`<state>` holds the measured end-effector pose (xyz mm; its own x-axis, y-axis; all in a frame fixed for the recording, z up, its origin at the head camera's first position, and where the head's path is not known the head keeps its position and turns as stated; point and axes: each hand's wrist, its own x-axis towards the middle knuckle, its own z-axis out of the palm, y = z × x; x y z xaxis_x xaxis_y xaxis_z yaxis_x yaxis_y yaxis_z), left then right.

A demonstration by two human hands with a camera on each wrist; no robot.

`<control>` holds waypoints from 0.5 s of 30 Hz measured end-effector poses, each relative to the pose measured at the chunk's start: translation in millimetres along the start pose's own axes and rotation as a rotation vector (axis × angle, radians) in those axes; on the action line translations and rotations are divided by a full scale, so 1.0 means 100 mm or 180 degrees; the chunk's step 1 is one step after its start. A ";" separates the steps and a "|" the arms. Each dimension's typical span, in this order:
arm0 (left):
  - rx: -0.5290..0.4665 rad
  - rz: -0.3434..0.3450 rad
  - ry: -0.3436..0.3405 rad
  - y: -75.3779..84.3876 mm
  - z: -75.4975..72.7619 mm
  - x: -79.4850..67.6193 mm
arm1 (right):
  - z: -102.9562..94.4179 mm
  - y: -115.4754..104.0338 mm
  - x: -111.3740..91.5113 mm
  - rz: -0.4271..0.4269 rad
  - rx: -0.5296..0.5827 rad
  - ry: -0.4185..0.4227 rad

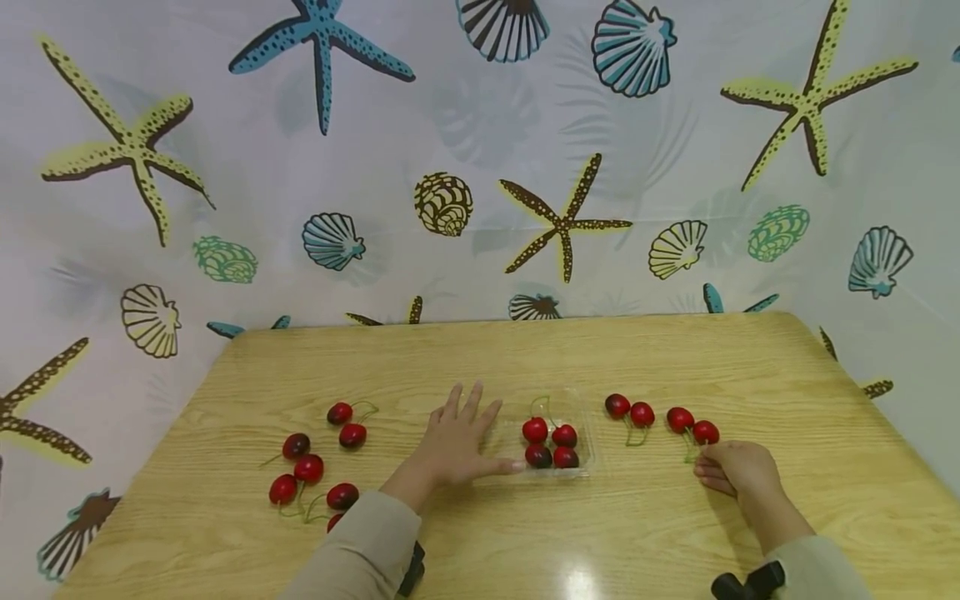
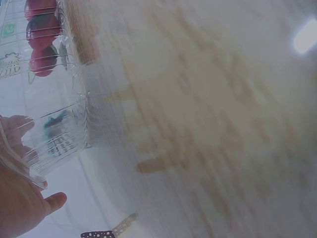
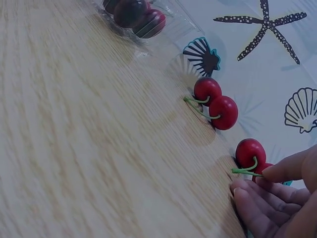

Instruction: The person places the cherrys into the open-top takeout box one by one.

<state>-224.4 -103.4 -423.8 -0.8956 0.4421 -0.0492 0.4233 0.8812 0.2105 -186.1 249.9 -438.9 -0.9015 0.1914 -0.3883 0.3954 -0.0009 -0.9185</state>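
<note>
My left hand (image 1: 459, 446) spreads its fingers over the left end of a clear plastic box (image 1: 588, 433), its thumb along the near side. Inside the box, toward its right, sit two pairs of red cherries (image 1: 535, 430); the left wrist view shows the box's ribbed wall (image 2: 79, 124) beside that hand. At the right, my right hand (image 1: 741, 473) pinches a pair of cherries (image 1: 680, 419) between thumb and forefinger, by the green stem (image 3: 244, 171) close to one fruit. That nearer cherry is partly hidden by the fingers in the right wrist view.
Another joined cherry pair (image 1: 641, 414) lies between the box and my right hand. Several more cherries (image 1: 308, 468) with stems are scattered on the wooden table (image 1: 225, 417) at the left, one partly behind my left sleeve. A shell-and-starfish cloth (image 1: 480, 275) hangs behind the table.
</note>
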 end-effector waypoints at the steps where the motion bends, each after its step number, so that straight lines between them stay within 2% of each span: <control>1: -0.0013 0.0006 -0.0001 0.00 0.00 0.00 | 0.00 0.00 0.00 0.0003 0.0030 0.0009; 9: -0.0011 0.0002 0.0008 0.02 -0.01 0.00 | 0.00 0.02 0.01 -0.0135 0.0302 0.0001; 15: 0.0002 -0.0001 0.0023 0.02 -0.01 -0.01 | 0.04 0.03 0.04 -0.0169 0.0434 0.0113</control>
<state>-223.0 -102.0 -421.9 -0.8967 0.4406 -0.0424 0.4232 0.8814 0.2099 -188.8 246.8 -443.1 -0.9128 0.2293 -0.3380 0.3174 -0.1228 -0.9403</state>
